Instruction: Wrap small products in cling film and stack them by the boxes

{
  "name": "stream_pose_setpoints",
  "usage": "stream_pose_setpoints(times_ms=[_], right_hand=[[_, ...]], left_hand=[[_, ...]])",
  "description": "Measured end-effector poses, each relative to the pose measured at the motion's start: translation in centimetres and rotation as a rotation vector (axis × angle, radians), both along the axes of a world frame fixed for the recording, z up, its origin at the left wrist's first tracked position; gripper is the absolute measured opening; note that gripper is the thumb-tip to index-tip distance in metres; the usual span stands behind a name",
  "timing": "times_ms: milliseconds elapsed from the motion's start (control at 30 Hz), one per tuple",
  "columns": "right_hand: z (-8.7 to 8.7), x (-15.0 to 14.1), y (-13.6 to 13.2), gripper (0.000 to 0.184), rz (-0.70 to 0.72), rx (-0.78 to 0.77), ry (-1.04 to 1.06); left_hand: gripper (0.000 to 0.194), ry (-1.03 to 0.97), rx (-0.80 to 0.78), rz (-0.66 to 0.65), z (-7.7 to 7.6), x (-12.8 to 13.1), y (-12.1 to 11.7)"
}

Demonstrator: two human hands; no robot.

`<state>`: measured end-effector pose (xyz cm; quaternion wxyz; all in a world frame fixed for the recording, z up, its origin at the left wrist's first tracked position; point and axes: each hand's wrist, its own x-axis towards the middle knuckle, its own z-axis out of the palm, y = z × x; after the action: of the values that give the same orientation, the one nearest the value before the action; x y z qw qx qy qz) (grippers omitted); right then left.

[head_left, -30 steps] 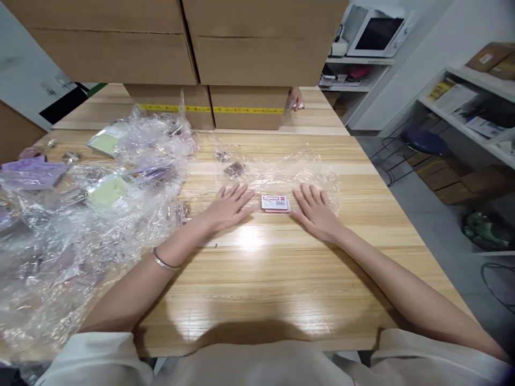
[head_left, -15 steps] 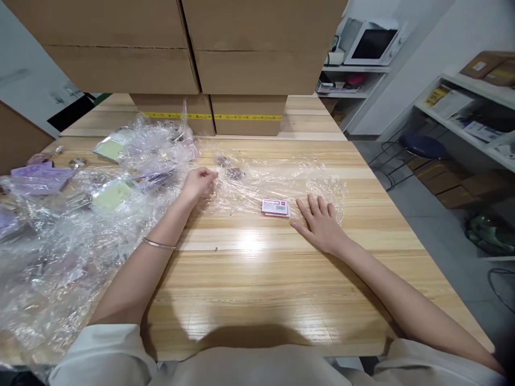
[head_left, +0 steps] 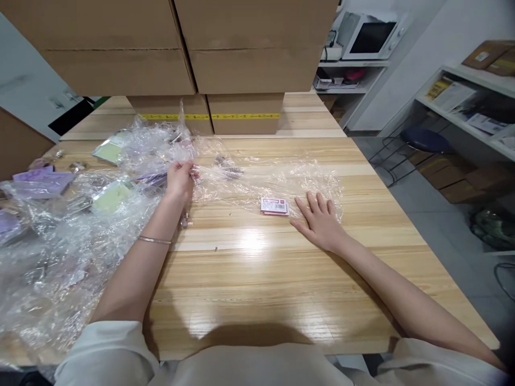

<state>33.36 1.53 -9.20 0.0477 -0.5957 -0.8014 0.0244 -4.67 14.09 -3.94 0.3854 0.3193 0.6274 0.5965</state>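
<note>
A long clear plastic bag (head_left: 277, 179) lies stretched across the wooden table (head_left: 257, 279). Its left end is pinched in the closed fingers of my left hand (head_left: 181, 179). Flat on the right end of the bag rests my right hand (head_left: 319, 222), fingers spread. Between the hands, a small white and pink card with a barcode (head_left: 274, 206) sits at the bag's near edge, left of my right fingertips. Small dark pieces (head_left: 230, 169) show through the plastic nearer my left hand; their kind is unclear.
Crumpled clear plastic packaging (head_left: 80, 268) heaps over the table's left side, with purple packets (head_left: 44, 181) and pale green cards (head_left: 112, 197) among it. Stacked cardboard boxes (head_left: 245, 115) stand at the back. A microwave (head_left: 370, 38) sits on a shelf beyond the table's right side.
My left hand has moved left, pulling the bag's end with it toward the plastic heap. My right hand stays flat in nearly the same place.
</note>
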Motion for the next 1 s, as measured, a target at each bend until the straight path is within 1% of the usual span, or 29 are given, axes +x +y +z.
stream_pose_setpoints(times_ms=[33, 67, 133, 167, 200, 233, 267, 300, 333, 367, 400, 433, 533, 600, 667, 767, 900, 933, 1000], right_hand=[[0.0, 0.0, 0.0, 0.075, -0.002, -0.004, -0.004], [0.1, 0.0, 0.0, 0.075, -0.002, -0.003, -0.007], [0.2, -0.1, 0.0, 0.075, 0.004, 0.014, -0.010], [0.3, -0.1, 0.0, 0.074, 0.012, 0.039, -0.012], [0.4, -0.2, 0.0, 0.073, 0.028, 0.077, -0.011], [0.5, -0.2, 0.0, 0.071, 0.058, 0.123, -0.006], [0.6, -0.3, 0.1, 0.066, 0.105, 0.166, 0.005], [0.6, -0.3, 0.2, 0.059, 0.171, 0.196, 0.022], [0.7, -0.2, 0.3, 0.053, 0.243, 0.208, 0.046], [0.7, -0.1, 0.5, 0.047, 0.308, 0.206, 0.075], [0.7, 0.0, 0.7, 0.044, 0.361, 0.194, 0.101], [0.6, 0.3, 0.9, 0.043, 0.398, 0.179, 0.121], [0.5, 1.3, 1.5, 0.044, 0.440, 0.158, 0.131], [0.5, 2.1, 1.7, 0.044, 0.452, 0.144, 0.099], [0.8, 2.7, 1.8, 0.043, 0.444, 0.127, 0.064], [1.8, 3.7, 1.6, 0.044, 0.391, 0.097, 0.047], [3.1, 4.9, 1.0, 0.052, 0.255, 0.009, 0.053], [3.3, 5.1, 0.8, 0.053, 0.233, -0.002, 0.059], [3.2, 5.5, 0.8, 0.047, 0.223, 0.028, 0.082]], left_hand=[[0.013, 0.105, 0.031, 0.037, 0.2, 0.0, -0.1], [0.014, 0.251, 0.074, 0.077, 0.5, 0.1, -0.4], [0.027, 0.613, 0.223, 0.136, 1.4, 1.2, -1.6], [0.036, 0.807, 0.333, 0.120, 1.8, 2.2, -2.5], [0.040, 0.957, 0.460, 0.057, 2.1, 3.3, -3.5], [0.040, 1.059, 0.574, -0.126, 2.4, 4.6, -4.6], [0.040, 1.137, 0.638, -0.428, 2.5, 5.8, -5.7], [0.043, 1.204, 0.660, -0.766, 2.4, 7.0, -6.6], [0.047, 1.259, 0.636, -1.023, 2.2, 8.0, -7.4], [0.050, 1.293, 0.591, -1.164, 1.8, 8.7, -8.0], [0.052, 1.319, 0.526, -1.247, 1.2, 9.2, -8.3], [0.054, 1.340, 0.454, -1.260, 0.6, 9.3, -8.4], [0.054, 1.370, 0.272, -1.178, -1.3, 8.3, -7.6], [0.054, 1.378, 0.208, -1.166, -2.2, 7.0, -6.9], [0.056, 1.372, 0.178, -1.179, -2.6, 5.8, -6.4], [0.056, 1.323, 0.157, -1.200, -2.2, 3.8, -6.0], [0.049, 1.168, 0.120, -1.235, -1.0, 1.0, -5.9], [0.047, 1.120, 0.103, -1.243, -0.8, 0.4, -5.9], [0.045, 1.012, 0.063, -1.256, -0.3, -0.8, -5.9]])
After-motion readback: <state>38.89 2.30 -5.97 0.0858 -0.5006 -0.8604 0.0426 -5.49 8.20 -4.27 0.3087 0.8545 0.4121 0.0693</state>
